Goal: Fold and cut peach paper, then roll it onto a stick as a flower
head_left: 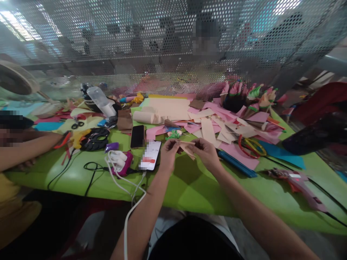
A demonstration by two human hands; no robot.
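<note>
Between my two hands is a small folded piece of peach sheet, paper or foam [188,148]. My left hand [170,153] pinches its left edge, while the fingers of my right hand [205,152] close on its right side. Just beyond my left hand lies a small green and cream decorated piece [174,134]. A lit phone [150,156] with a white cable rests left of my left hand. To the right of my right hand is a long blue tool [237,164], its kind unclear.
A pink glue gun [300,184] lies at the right. Peach and pink scraps [210,131] cover the back, near a dark phone [137,136]. A magenta power adapter [123,164] with cables sits at left. Another person's arm [29,148] rests on the green table [195,191].
</note>
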